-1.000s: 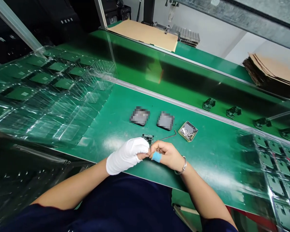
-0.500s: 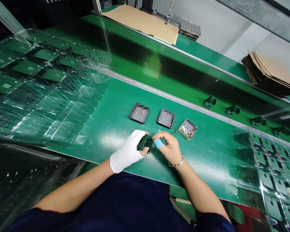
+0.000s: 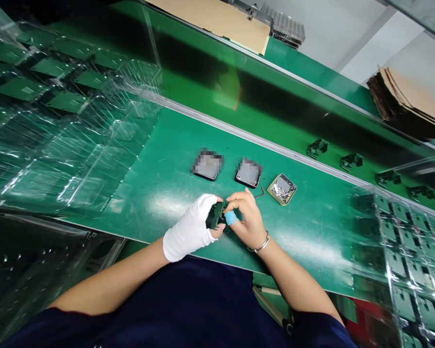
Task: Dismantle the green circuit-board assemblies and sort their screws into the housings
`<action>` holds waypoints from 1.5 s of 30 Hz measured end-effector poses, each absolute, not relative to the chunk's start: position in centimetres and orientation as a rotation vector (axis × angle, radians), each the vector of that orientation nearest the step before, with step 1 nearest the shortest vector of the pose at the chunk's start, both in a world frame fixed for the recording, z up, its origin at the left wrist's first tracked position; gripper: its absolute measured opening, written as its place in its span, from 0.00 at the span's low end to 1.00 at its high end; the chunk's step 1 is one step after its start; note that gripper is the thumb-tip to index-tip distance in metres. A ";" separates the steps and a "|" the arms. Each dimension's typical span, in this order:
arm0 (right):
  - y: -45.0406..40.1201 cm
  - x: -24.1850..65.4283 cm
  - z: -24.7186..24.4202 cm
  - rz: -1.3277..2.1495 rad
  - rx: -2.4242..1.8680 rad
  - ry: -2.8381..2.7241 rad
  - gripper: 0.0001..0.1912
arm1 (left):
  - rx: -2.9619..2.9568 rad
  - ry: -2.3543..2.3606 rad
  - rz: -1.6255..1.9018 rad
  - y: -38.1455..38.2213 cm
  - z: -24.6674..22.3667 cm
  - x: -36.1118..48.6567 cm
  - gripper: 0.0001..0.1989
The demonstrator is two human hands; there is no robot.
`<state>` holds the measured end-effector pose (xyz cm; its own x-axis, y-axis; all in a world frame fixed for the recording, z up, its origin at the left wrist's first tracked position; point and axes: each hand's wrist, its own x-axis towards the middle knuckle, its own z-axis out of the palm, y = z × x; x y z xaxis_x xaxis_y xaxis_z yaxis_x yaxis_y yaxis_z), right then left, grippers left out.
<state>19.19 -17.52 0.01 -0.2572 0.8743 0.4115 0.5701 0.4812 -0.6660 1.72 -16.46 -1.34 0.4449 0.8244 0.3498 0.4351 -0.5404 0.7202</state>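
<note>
My left hand [image 3: 192, 227], in a white glove with bare fingertips, grips a dark green plastic part [image 3: 215, 215] above the bench. With blue tape round one digit, my right hand [image 3: 247, 215] pinches a small brass-coloured piece [image 3: 224, 210] against that part's right side; the fingers hide most of it. Just beyond my right hand lies a small L-shaped hex key [image 3: 261, 192]. Farther back are two square black housings, a left housing [image 3: 207, 165] and a middle housing [image 3: 248, 173], both partly pixelated. To their right sits a square unit with a yellowish rim [image 3: 282, 189].
Clear plastic trays [image 3: 65, 145] with green parts cover the left side; another filled tray [image 3: 402, 241] stands at the right. Several dark parts [image 3: 317, 148] line the ledge behind a metal rail [image 3: 217, 126]. Cardboard sheets [image 3: 409, 101] are stacked on the shelf.
My right hand has moved left, bringing the small brass-coloured piece up against the green part. The left hand keeps its grip. The camera view has shifted slightly.
</note>
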 end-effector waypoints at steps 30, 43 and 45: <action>-17.8 18.6 -1.2 0.403 -1.205 -1.975 0.07 | 2.520 1.320 1.006 -15.9 -0.8 3.1 0.09; -11.0 26.1 0.9 0.293 -1.634 -1.923 0.09 | 1.993 1.243 0.719 -14.8 -2.4 2.3 0.20; -8.9 26.9 0.8 0.210 -1.808 -2.084 0.11 | 1.949 1.250 0.698 -14.7 -2.5 2.2 0.21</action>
